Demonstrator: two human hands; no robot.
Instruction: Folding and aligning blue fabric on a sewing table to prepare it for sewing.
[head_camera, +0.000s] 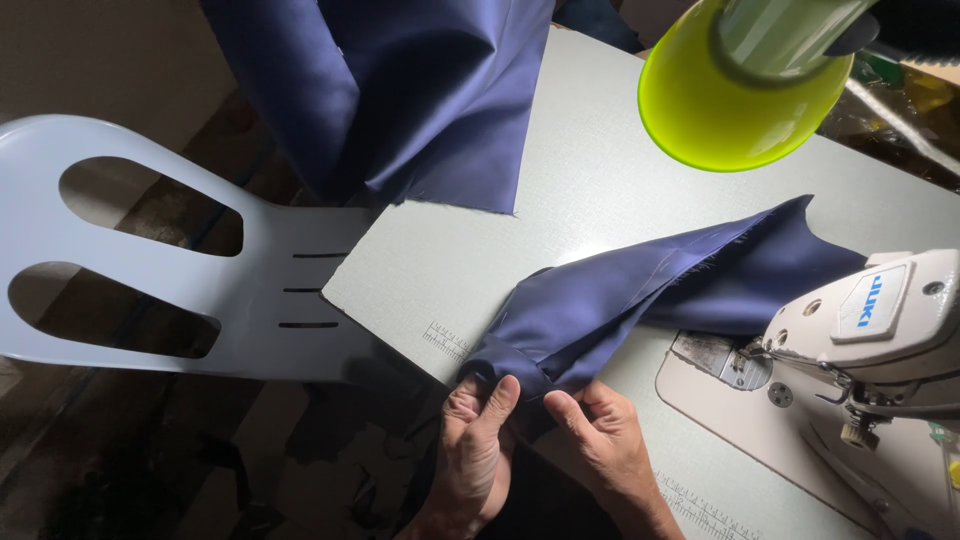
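Note:
A folded strip of dark blue fabric (640, 295) lies across the grey sewing table (590, 200), running from the table's near edge up toward the sewing machine (890, 330). My left hand (475, 450) pinches the strip's near end with thumb and fingers. Beside it, my right hand (600, 435) grips the same end, thumb on top. The strip's far end spreads out next to the machine head, near the metal needle plate (720, 360).
A larger dark blue cloth (410, 95) hangs over the table's far left corner. A pale plastic chair back (150, 250) stands left of the table. A yellow-green lamp shade (745, 90) hangs overhead at upper right. Ruler marks run along the table's near edge.

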